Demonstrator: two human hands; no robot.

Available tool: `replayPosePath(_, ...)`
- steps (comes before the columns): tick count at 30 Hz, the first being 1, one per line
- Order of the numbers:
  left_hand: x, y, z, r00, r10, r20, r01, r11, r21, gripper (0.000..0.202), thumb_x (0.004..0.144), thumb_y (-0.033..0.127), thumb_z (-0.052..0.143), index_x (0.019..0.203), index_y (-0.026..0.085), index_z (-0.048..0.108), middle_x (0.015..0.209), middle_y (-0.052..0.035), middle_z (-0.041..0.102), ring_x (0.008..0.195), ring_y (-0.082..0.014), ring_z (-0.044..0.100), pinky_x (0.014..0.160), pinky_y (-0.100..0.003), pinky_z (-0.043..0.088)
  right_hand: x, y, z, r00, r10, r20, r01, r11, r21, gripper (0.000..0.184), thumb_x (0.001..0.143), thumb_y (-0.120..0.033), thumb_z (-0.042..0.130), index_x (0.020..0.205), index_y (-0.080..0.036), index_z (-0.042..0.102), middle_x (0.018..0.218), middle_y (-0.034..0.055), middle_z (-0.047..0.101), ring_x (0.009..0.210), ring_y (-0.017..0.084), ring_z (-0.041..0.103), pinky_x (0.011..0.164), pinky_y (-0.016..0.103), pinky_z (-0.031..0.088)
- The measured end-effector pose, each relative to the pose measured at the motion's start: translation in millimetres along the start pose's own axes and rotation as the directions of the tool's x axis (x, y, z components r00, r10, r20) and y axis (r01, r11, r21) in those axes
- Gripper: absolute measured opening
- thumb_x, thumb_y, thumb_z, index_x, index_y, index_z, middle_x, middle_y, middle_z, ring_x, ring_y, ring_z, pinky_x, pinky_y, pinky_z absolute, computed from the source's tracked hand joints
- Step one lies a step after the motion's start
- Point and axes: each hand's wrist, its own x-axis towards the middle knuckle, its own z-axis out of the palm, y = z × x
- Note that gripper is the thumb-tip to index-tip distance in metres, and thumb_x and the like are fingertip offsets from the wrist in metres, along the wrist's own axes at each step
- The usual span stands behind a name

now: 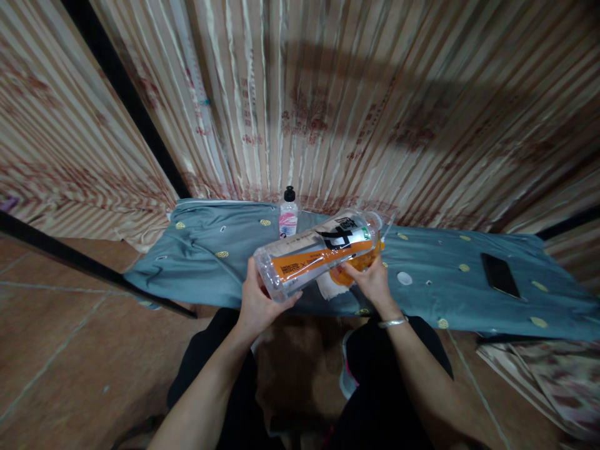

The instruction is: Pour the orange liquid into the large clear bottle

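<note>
A large clear plastic bottle (319, 250) with an orange and silver label lies tilted across the middle, its neck end up and to the right. My left hand (262, 300) is wrapped round its base from below. Under the neck end, my right hand (372, 281) closes on an orange translucent container (344, 276), partly hidden by the bottle; whether these fingers also touch the bottle I cannot tell. White tissue (334, 289) lies beneath the orange container. Just behind the large bottle stands a small clear bottle (288, 219) with a black cap and pink label.
The narrow bench has a blue-green patterned cloth (201, 262). On it to the right are a white round disc (404, 278) and a dark phone (500, 275). A striped curtain (300, 112) hangs behind. Black metal poles (126, 100) stand at the left.
</note>
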Motion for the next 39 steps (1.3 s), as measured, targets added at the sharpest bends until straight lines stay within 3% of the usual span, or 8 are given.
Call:
replayPosePath(14,-0.9,-1.9,-1.8,1.0,-0.011,0.023,0.011,1.0,0.01,0.092,0.068,0.071,0.118,0.131,0.029,0.066,0.127,-0.0121,0.095,0.12,-0.0447,0.098,0.104,-0.065,0.085,-0.3,-4.1,-2.6,0.999,-0.008,0.039,0.008,1.0,0.006,0.12,0.06,-0.095,0.103,0.15,-0.02,0.075,0.143,0.028,0.094,0.137,0.056,0.09,0.122,0.073,0.073)
replayPosePath(19,-1.0,-1.8,-1.7,1.0,0.017,0.017,-0.017,1.0,0.005,0.089,0.071,0.07,0.118,0.133,0.031,0.067,0.126,-0.0086,0.095,0.119,-0.0424,0.099,0.101,-0.062,0.086,-1.4,-5.5,-2.6,0.999,-0.008,0.044,0.007,1.0,0.012,0.117,0.061,-0.095,0.104,0.148,-0.021,0.076,0.143,0.0277,0.094,0.138,0.056,0.09,0.123,0.073,0.073)
replayPosePath(24,0.0,-0.8,-1.4,1.0,0.022,0.013,-0.022,1.0,0.019,0.093,0.066,0.069,0.12,0.132,0.031,0.067,0.126,-0.0104,0.095,0.12,-0.0448,0.098,0.103,-0.066,0.086,-0.9,-3.7,-3.1,0.999,-0.014,0.049,0.014,1.0,-0.004,0.118,0.062,-0.097,0.104,0.148,-0.021,0.076,0.14,0.0273,0.094,0.136,0.055,0.09,0.12,0.072,0.074)
replayPosePath(33,-1.5,-3.2,-0.5,1.0,0.011,-0.009,-0.011,1.0,0.002,0.09,0.068,0.07,0.119,0.129,0.03,0.067,0.123,-0.0086,0.095,0.116,-0.0399,0.099,0.102,-0.059,0.085,-0.9,-2.7,-1.4,0.999,-0.035,0.01,0.035,0.999,0.0,0.119,0.059,-0.104,0.101,0.142,-0.022,0.077,0.138,0.027,0.096,0.132,0.054,0.091,0.119,0.072,0.074)
replayPosePath(39,-0.9,-2.1,-2.1,1.0,0.009,0.017,-0.009,1.0,0.027,0.096,0.065,0.065,0.122,0.135,0.03,0.066,0.129,-0.0106,0.094,0.122,-0.044,0.098,0.107,-0.066,0.084,-0.6,0.0,-1.0,0.998,-0.055,-0.005,0.055,0.998,-0.023,0.121,0.059,-0.106,0.099,0.143,-0.022,0.077,0.136,0.0263,0.096,0.127,0.054,0.093,0.112,0.07,0.076)
